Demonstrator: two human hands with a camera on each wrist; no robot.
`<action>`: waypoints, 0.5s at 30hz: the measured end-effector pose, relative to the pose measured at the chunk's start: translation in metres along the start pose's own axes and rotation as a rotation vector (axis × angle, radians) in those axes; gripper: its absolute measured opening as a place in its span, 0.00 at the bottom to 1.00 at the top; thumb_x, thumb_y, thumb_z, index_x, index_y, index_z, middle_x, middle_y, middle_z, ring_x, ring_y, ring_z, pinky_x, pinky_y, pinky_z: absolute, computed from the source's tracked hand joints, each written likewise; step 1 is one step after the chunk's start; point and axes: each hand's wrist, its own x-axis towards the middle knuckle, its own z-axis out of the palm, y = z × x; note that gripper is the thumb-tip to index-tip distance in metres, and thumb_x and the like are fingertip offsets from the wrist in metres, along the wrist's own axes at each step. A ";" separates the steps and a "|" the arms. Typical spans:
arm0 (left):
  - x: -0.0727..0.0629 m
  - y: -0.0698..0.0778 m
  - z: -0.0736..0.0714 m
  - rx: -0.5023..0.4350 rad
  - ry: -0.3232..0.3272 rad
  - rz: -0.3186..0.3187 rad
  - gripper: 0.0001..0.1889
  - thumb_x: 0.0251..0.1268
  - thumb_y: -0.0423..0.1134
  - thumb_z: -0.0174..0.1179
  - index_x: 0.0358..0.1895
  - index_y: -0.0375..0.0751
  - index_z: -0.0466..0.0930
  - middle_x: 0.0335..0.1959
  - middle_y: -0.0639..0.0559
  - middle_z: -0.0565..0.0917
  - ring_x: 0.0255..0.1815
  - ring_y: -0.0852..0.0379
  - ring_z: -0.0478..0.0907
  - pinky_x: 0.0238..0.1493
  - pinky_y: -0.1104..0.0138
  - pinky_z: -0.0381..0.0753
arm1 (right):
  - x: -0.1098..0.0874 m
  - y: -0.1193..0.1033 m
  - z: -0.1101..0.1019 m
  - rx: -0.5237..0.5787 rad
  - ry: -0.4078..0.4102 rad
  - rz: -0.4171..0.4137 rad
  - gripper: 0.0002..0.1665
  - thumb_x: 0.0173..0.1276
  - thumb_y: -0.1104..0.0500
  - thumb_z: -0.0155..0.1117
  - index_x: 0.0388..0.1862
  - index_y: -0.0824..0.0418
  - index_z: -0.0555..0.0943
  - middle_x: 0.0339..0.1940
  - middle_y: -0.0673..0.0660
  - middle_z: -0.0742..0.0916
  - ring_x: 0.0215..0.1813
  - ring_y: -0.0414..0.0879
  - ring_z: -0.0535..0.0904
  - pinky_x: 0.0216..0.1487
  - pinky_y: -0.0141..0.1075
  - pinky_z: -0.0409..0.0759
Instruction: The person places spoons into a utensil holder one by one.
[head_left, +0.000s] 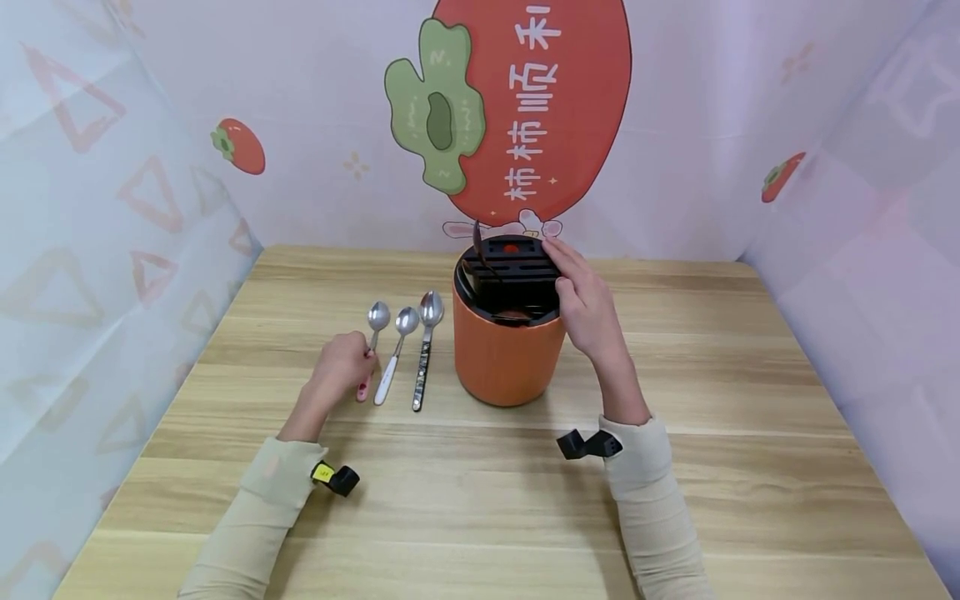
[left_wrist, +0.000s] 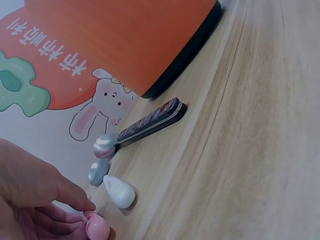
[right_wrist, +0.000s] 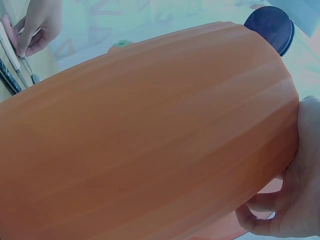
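Note:
My left hand [head_left: 341,367] pinches the pink handle [left_wrist: 97,227] of a small metal spoon [head_left: 378,315] lying on the table. Right beside it lie a spoon with a white handle [head_left: 386,379] and a longer one with a dark patterned handle [head_left: 422,375]. An orange round utensil holder [head_left: 506,358] stands upright, topped with a black slotted insert [head_left: 517,271]. From its left side a dark round-headed utensil [right_wrist: 270,32] sticks up. My right hand [head_left: 588,308] grips the holder's right rim, fingers bent round the edge in the right wrist view.
The wooden table [head_left: 465,508] runs up to a patterned cloth backdrop [head_left: 315,125] behind the holder, with cloth on both sides. A black wrist camera sits on each sleeve, the left one [head_left: 341,479] with a yellow label.

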 end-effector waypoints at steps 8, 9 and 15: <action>-0.004 -0.002 0.000 -0.073 0.048 0.022 0.16 0.71 0.33 0.51 0.24 0.34 0.80 0.09 0.48 0.80 0.10 0.54 0.79 0.14 0.71 0.67 | 0.001 0.000 0.001 -0.001 -0.003 -0.005 0.32 0.73 0.60 0.38 0.75 0.54 0.69 0.78 0.53 0.69 0.80 0.48 0.61 0.79 0.54 0.58; -0.004 -0.002 0.000 -0.071 0.068 0.033 0.16 0.71 0.33 0.51 0.24 0.34 0.80 0.09 0.48 0.80 0.10 0.54 0.78 0.14 0.71 0.67 | 0.001 0.000 0.001 0.001 -0.004 -0.004 0.32 0.73 0.61 0.38 0.75 0.54 0.69 0.78 0.53 0.69 0.80 0.48 0.61 0.79 0.54 0.58; -0.007 0.002 -0.001 -0.096 0.161 0.079 0.12 0.70 0.33 0.52 0.30 0.32 0.82 0.10 0.48 0.80 0.11 0.53 0.78 0.14 0.70 0.68 | 0.001 0.001 0.000 0.003 -0.008 0.008 0.32 0.73 0.61 0.37 0.75 0.54 0.69 0.78 0.53 0.69 0.80 0.49 0.60 0.79 0.55 0.57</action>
